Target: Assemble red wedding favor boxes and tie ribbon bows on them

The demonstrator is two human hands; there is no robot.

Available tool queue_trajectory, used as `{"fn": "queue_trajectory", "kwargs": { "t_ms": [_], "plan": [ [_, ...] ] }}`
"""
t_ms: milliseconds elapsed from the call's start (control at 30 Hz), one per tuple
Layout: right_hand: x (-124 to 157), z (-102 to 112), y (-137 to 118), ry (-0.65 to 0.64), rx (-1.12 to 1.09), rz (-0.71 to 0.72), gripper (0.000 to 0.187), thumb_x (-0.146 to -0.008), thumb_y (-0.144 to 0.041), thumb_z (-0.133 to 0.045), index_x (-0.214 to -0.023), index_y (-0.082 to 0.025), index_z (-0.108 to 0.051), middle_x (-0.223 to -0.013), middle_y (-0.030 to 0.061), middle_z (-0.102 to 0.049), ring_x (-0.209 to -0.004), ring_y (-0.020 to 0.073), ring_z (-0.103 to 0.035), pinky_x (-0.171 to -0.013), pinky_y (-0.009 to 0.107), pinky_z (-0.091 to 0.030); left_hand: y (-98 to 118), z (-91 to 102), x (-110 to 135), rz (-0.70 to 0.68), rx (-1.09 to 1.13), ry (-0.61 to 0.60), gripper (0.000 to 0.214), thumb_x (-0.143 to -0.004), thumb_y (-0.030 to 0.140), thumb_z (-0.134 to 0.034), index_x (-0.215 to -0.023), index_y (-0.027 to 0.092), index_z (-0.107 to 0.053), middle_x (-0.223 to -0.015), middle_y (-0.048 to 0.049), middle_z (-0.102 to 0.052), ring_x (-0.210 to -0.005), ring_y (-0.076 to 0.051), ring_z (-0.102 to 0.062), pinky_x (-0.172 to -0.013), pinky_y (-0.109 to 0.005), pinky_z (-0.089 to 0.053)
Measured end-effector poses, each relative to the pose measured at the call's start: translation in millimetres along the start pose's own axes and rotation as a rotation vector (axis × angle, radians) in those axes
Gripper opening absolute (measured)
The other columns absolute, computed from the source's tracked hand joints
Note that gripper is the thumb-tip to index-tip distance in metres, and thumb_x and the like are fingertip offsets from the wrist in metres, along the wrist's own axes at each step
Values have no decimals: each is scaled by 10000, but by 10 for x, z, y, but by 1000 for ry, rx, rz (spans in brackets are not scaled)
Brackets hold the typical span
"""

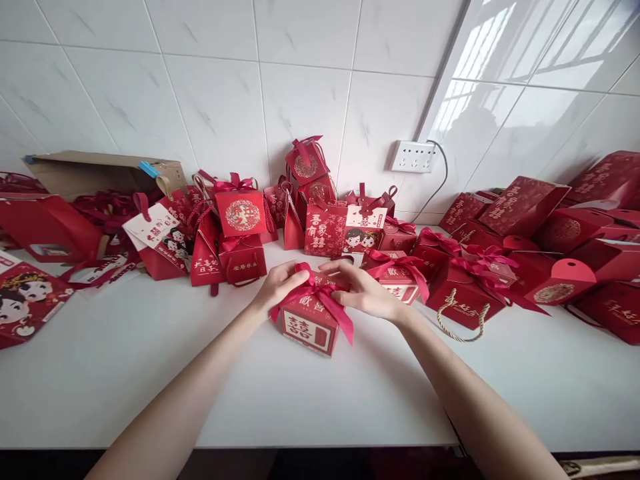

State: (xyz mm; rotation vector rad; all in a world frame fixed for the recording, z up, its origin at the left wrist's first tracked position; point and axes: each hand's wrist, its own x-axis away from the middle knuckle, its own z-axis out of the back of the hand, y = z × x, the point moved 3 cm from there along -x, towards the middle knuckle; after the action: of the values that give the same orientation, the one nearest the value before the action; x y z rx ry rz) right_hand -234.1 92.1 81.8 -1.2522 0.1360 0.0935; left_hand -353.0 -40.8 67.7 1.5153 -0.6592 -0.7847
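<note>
A small red gift box (pixel 305 327) with white panels and a double-happiness character stands on the white table in front of me. A crimson ribbon (pixel 320 290) is tied in a bow on top, one tail hanging down its right side. My left hand (pixel 279 287) grips the box's left upper edge, thumb lying over the top beside the ribbon. From the right, my right hand (pixel 369 290) curls round the upper part, its thumb against the bow. Some fingertips of both hands are hidden behind the box.
Red gift boxes (pixel 241 213) crowd the back of the white table (pixel 240 407), with more boxes (pixel 525 207) piled at right. A cardboard carton (pixel 105 163) with ribbons stands at back left. On the tiled wall a power strip (pixel 414 157) has a black cable (pixel 444 180).
</note>
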Motion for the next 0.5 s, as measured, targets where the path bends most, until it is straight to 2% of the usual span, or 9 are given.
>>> {"fn": "queue_trajectory", "kwargs": {
  "t_ms": [100, 300, 400, 500],
  "plan": [
    [31, 42, 68, 78, 41, -7, 329, -749, -206, -549, -1076, -171, -552, -1105, 76, -591, -1009, 213, -582, -841, 341, -490, 18, -74, 35, -71, -64, 109, 329, -619, 457, -694, -651, 174, -528, -633, 16, -543, -605, -136, -508, -571, -241, -381],
    [30, 94, 185, 182, 61, 49, 281, -785, -279, -540, -1042, -166, -567, -1109, 87, -600, -1025, 226, -576, -890, 363, -457, -4, -111, 74, -141, -214, 215, 243, -712, 380, -622, -639, 185, -498, -607, 31, -492, -578, -117, -454, -542, -229, -346],
    [66, 130, 155, 321, 139, 30, 261, -819, -354, -533, -1015, -184, -559, -1125, 86, -595, -1032, 224, -572, -866, 354, -466, -29, -139, 105, -186, -244, 260, 217, -740, 355, -594, -650, 192, -483, -611, 33, -484, -579, -117, -450, -546, -228, -348],
    [130, 157, 66, 452, 313, 52, 238, -848, -413, -500, -941, -198, -543, -1031, 74, -610, -938, 208, -583, -790, 332, -478, -62, -174, 133, -165, -193, 236, 229, -730, 371, -601, -666, 202, -460, -602, 36, -485, -571, -123, -458, -540, -228, -353]
  ]
}}
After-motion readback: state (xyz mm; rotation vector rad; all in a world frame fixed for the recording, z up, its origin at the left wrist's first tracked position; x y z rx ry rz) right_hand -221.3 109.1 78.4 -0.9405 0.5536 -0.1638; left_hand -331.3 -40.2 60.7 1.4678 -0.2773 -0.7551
